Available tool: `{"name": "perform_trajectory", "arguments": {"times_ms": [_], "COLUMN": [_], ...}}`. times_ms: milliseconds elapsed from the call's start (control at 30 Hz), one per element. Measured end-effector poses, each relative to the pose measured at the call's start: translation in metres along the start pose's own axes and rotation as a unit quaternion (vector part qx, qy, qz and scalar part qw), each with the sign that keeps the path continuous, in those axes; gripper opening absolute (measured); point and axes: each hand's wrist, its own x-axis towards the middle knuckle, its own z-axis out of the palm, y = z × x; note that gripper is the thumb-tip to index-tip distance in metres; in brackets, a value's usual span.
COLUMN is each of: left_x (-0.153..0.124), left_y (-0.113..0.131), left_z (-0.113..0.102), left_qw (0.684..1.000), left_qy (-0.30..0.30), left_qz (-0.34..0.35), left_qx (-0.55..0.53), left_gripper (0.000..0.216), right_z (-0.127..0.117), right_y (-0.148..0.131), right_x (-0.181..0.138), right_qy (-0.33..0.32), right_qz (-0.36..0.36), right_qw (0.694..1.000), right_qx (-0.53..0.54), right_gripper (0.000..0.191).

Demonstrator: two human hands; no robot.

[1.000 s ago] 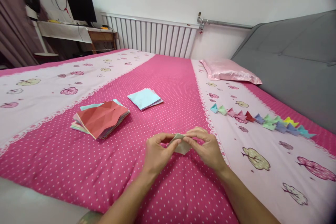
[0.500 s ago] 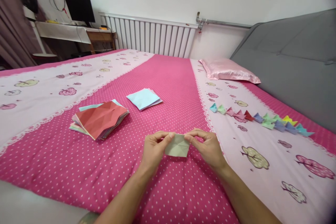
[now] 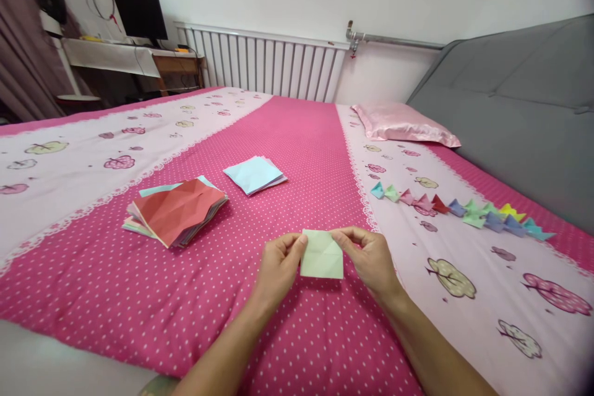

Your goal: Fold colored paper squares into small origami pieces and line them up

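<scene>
A pale green folded paper square (image 3: 322,256) stands upright between my two hands, just above the pink dotted bedspread (image 3: 288,154). My left hand (image 3: 277,268) pinches its top left corner. My right hand (image 3: 370,258) pinches its top right corner. Creases cross the face of the paper. To the right, a row of several small folded paper shapes (image 3: 464,210) in mixed colours lies on the pale pink part of the cover.
A stack of creased coloured sheets with a red one on top (image 3: 176,210) lies to the left. A smaller stack topped by light blue (image 3: 254,174) lies beyond it. A pink pillow (image 3: 403,124), grey headboard (image 3: 515,105) and white radiator (image 3: 264,65) stand behind.
The green paper was held flat and low between my fingers; both hands have turned it upright, so its creased square face now shows.
</scene>
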Motion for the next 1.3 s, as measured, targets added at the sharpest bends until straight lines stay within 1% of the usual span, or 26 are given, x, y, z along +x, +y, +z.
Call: {"name": "perform_trajectory", "arguments": {"times_ms": [67, 133, 267, 400, 467, 567, 633, 667, 800, 933, 1100, 1300], "left_x": [0.000, 0.001, 0.003, 0.001, 0.000, 0.000, 0.000, 0.001, 0.000, -0.001, -0.001, -0.001], "left_y": [-0.002, -0.005, -0.007, -0.004, -0.002, 0.000, 0.000, 0.000, -0.001, -0.001, -0.001, -0.002], "left_z": [0.002, 0.003, 0.004, 0.004, 0.004, 0.005, 0.005, 0.005, 0.004, 0.002, 0.002, 0.003], "left_qw": [0.998, 0.996, 0.994, 0.990, 0.990, 0.993, 0.993, 0.993, 0.993, 0.992, 0.992, 0.992], "left_qy": [-0.037, -0.061, -0.073, -0.086, -0.084, -0.060, -0.043, -0.040, -0.029, -0.015, -0.037, -0.052], "left_qz": [-0.032, -0.052, -0.076, -0.107, -0.103, -0.084, -0.072, -0.069, -0.078, -0.103, -0.103, -0.096], "left_qx": [-0.028, -0.044, -0.030, -0.039, -0.042, -0.063, -0.085, -0.092, -0.080, -0.065, -0.060, -0.059], "left_gripper": [0.039, 0.039, 0.038, 0.041, 0.040, 0.038, 0.037, 0.037, 0.035, 0.029, 0.028, 0.036], "right_z": [0.000, -0.001, -0.002, -0.002, -0.001, 0.004, 0.008, 0.009, 0.009, 0.005, 0.003, 0.003], "right_y": [0.000, 0.001, 0.004, 0.004, 0.003, 0.002, 0.003, 0.003, 0.006, 0.006, 0.005, 0.005], "right_x": [0.000, 0.000, 0.001, 0.003, 0.003, 0.001, -0.001, -0.001, 0.000, 0.002, 0.004, 0.005], "right_qy": [0.018, 0.033, 0.055, 0.062, 0.035, -0.044, -0.073, -0.075, -0.051, -0.022, 0.000, 0.007], "right_qz": [0.000, -0.002, -0.001, 0.026, 0.054, 0.097, 0.106, 0.105, 0.108, 0.090, 0.090, 0.087], "right_qw": [1.000, 0.999, 0.998, 0.997, 0.994, 0.979, 0.973, 0.972, 0.974, 0.978, 0.978, 0.979], "right_qx": [-0.002, 0.002, 0.008, 0.034, 0.086, 0.172, 0.193, 0.194, 0.191, 0.186, 0.186, 0.182], "right_gripper": [0.027, 0.027, 0.026, 0.026, 0.027, 0.035, 0.039, 0.039, 0.036, 0.035, 0.037, 0.043]}}
